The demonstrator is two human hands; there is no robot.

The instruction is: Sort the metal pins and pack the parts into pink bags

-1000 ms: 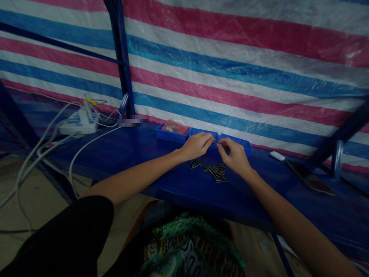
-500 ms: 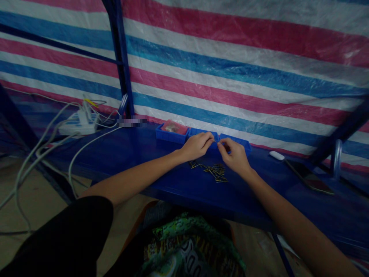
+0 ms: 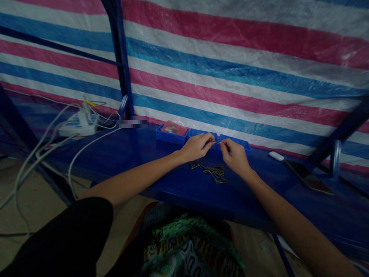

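My left hand (image 3: 197, 147) and my right hand (image 3: 235, 156) meet over the blue bins, fingertips pinched and facing each other. Between them runs a thin, light metal pin (image 3: 217, 142), one end in each pinch; it is too small to make out more. Just below the hands, on the blue table (image 3: 173, 181), lies a loose pile of slender brass-and-dark metal pieces (image 3: 216, 172), possibly screws. Behind my fingers stand a middle blue bin (image 3: 201, 132) and a right blue bin (image 3: 243, 144), their insides mostly hidden.
Left of these, another blue bin (image 3: 170, 137) holds a red-edged clear bag (image 3: 174, 127). A white oval case (image 3: 276, 156) and a dark phone (image 3: 309, 177) lie at right. White cables trail from a power strip (image 3: 77, 125) at left. Striped sheeting (image 3: 230, 77) hangs behind.
My right hand has shifted very slightly to the right, so a little more of the thin pin shows between the fingertips. My left hand stays about where it was.
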